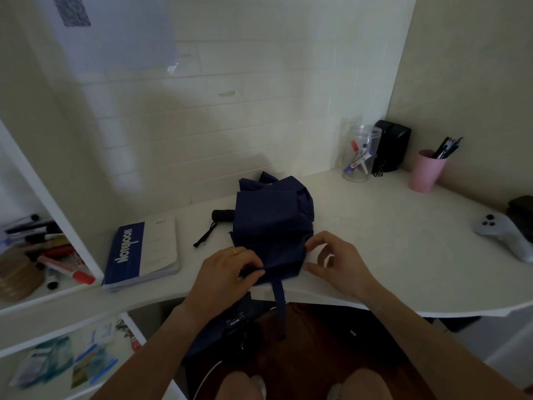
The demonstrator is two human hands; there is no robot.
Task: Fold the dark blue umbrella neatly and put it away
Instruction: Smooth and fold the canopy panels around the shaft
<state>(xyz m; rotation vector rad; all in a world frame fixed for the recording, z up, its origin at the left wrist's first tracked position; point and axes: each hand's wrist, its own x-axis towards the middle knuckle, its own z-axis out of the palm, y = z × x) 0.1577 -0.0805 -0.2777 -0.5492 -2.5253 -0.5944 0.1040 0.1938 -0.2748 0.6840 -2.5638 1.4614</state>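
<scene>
The dark blue umbrella [272,217] lies collapsed on the white desk [389,226], its fabric bunched in loose folds. Its black handle [222,215] with a wrist cord pokes out to the left. A fabric strap [279,301] hangs over the desk's front edge. My left hand [227,269], with a ring on one finger, pinches the near left edge of the fabric. My right hand [337,261] holds the near right corner of the fabric between fingers and thumb.
A blue and white notebook [144,252] lies left of the umbrella. At the back right stand a clear jar of markers [360,154], a black box [392,145] and a pink cup of pens [427,171]. A grey controller [501,232] rests far right. Shelves with markers [57,255] are at left.
</scene>
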